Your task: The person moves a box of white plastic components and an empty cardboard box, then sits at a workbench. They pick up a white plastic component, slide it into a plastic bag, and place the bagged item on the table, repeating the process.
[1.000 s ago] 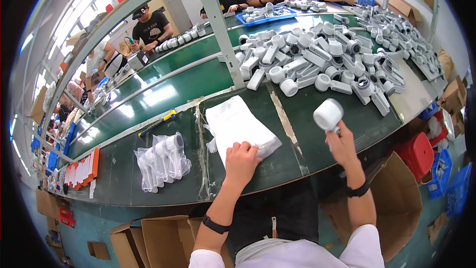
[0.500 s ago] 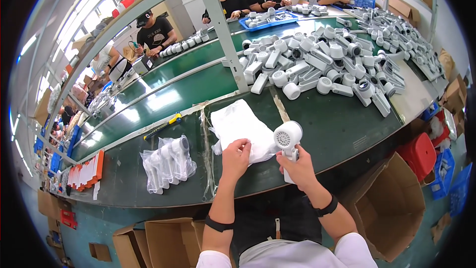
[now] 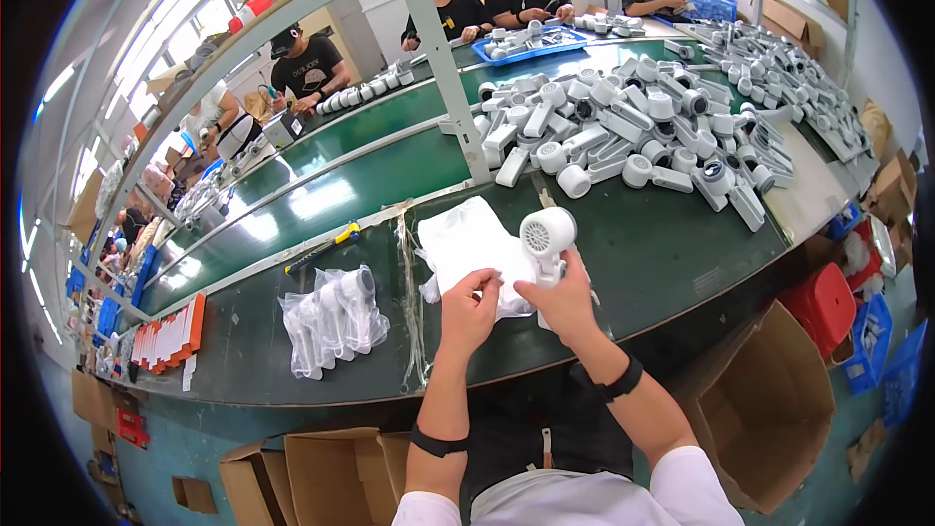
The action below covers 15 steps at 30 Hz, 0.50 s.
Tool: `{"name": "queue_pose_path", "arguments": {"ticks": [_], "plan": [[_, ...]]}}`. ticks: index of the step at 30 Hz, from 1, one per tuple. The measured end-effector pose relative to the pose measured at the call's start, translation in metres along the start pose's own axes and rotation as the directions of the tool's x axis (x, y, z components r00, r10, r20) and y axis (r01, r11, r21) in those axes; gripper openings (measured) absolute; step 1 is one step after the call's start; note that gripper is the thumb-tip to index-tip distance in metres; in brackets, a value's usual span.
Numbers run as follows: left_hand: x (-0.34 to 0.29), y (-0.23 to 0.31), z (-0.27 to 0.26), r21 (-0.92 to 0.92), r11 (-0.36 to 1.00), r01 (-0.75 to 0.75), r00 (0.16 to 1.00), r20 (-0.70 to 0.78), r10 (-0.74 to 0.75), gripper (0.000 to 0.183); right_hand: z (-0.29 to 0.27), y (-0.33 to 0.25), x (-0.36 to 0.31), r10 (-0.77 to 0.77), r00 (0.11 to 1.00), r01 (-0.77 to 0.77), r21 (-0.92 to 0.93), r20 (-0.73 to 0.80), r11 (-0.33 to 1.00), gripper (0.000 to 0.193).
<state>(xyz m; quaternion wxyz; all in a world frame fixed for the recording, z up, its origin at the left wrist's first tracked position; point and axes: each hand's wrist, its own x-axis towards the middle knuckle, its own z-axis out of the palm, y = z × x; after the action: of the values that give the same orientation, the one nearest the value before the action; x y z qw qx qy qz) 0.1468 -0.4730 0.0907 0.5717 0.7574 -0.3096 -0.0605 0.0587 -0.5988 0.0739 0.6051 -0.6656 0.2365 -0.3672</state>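
Note:
My right hand (image 3: 565, 306) is wrapped round the handle of a white handheld fan (image 3: 547, 232), its round slotted head pointing up and to the left. Thumb and fingers of my left hand (image 3: 470, 312) pinch together at the near edge of a flat stack of white plastic bags (image 3: 469, 245); a thin bag edge seems to be between the fingertips, hard to make out against the white. Left of the stack lie several fans in clear plastic bags (image 3: 333, 321), side by side on the dark green table (image 3: 643, 253).
A large heap of white fans (image 3: 623, 122) covers the table's far right. A yellow-and-black tool (image 3: 324, 246) lies behind the bagged fans, orange-and-white cards (image 3: 170, 336) at the left end. Open cardboard boxes (image 3: 765, 399) stand below the near edge. Co-workers (image 3: 307, 68) sit across the belt.
My right hand has brought the fan slightly left and up, closer to my left hand. My left hand has shifted slightly right, its fingers still pinched at the bag stack.

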Motion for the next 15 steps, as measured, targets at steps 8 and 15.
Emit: {"name": "queue_pose_path", "arguments": {"ticks": [8, 15], "plan": [[0.004, 0.000, -0.016, -0.788, 0.568, 0.239, 0.951, 0.071, -0.301, 0.014, 0.002, 0.008, 0.015, 0.117, 0.992, -0.122, -0.089, -0.054, 0.989, 0.052], [0.004, -0.002, -0.008, -0.733, 0.635, 0.243, 0.953, 0.060, -0.296, 0.015, -0.009, -0.026, -0.005, 0.012, 1.000, -0.013, -0.184, -0.006, 0.983, 0.050]]}}
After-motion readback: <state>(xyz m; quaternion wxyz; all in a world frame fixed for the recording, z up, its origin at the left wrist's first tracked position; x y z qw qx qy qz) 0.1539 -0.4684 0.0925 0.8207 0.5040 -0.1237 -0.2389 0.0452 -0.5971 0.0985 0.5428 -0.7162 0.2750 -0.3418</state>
